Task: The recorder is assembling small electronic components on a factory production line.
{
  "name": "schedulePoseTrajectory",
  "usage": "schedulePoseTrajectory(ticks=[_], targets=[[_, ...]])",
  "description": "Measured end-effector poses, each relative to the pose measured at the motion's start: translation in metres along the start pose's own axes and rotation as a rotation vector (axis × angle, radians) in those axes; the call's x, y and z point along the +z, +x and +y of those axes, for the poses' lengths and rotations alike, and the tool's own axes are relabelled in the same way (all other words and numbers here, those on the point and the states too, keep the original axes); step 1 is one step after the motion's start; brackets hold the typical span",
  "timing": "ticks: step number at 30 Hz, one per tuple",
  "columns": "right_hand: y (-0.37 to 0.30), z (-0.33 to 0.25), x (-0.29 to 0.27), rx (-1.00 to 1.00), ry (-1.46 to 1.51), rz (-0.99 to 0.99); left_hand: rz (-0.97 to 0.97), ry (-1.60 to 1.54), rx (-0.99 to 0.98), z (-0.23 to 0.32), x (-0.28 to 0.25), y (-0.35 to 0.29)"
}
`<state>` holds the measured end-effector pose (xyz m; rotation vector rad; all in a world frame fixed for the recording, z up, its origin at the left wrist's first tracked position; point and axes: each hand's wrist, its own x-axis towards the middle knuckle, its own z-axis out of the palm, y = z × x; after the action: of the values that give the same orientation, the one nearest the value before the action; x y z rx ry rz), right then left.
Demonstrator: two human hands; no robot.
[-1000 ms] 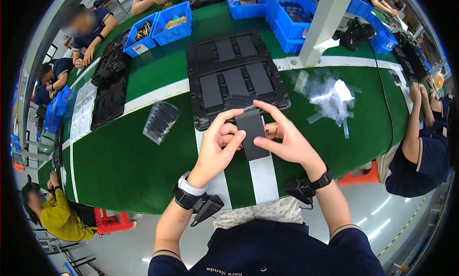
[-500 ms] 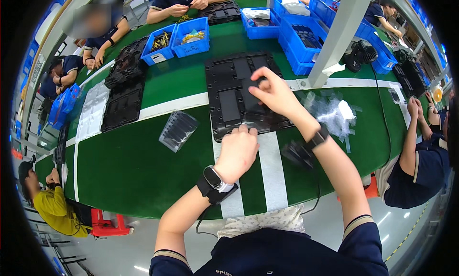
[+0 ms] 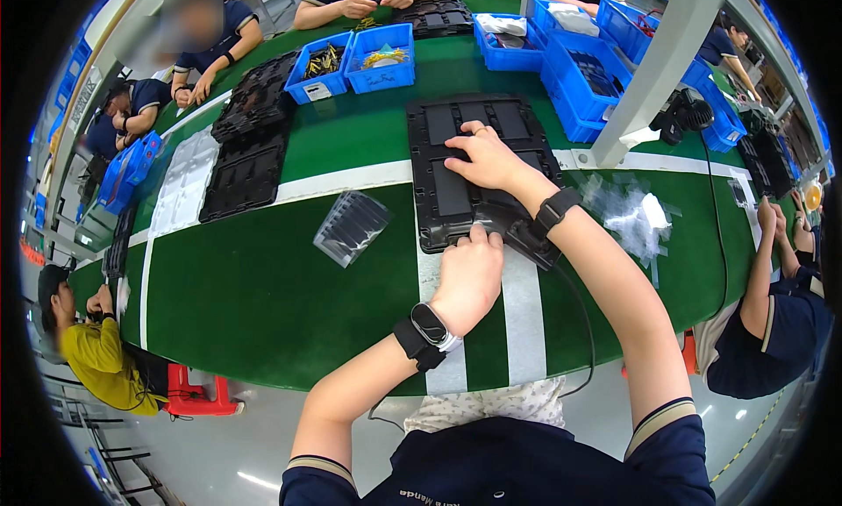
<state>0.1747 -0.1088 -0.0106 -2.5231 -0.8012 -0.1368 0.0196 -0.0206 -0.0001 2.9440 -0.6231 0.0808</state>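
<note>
A black plastic tray (image 3: 427, 221) with dark flat rectangular panels (image 3: 452, 188) in its recesses lies in front of me. My left hand (image 3: 472, 276) is at its near edge, fingers curled together around a piece of clear film (image 3: 482, 218); the grip itself is partly hidden. Over the tray's middle, my right hand (image 3: 493, 161) has its fingers extended, thumb and forefinger apart, with nothing seen between them. Its fingertips are at the panels; whether they touch is hard to tell. Below my right wrist, a black corded object (image 3: 532, 240) overlaps the tray's near right corner.
A clear pouch with dark strips (image 3: 353, 228) lies left of the tray, crumpled clear film (image 3: 633, 221) to its right. Blue bins (image 3: 381, 60) line the far side. A grey metal post (image 3: 653, 76) rises at right. Black trays (image 3: 246, 174) are stacked at left. Co-workers sit around the table.
My right hand has lowered toward the panels and its fingers have straightened. My left hand stays at the tray's near edge. The whole scene has shifted slightly rightward in view.
</note>
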Motion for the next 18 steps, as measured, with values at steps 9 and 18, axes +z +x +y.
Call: schedulePoseTrajectory(ticks=[9,18], targets=[[-0.008,-0.012,-0.028,0.005,0.172,-0.136,0.064,0.043,0.016,0.004,0.004,-0.002],[-0.082,-0.013,-0.060,-0.109,0.233,0.017,-0.010,0.888,0.010,0.049,0.019,-0.012]])
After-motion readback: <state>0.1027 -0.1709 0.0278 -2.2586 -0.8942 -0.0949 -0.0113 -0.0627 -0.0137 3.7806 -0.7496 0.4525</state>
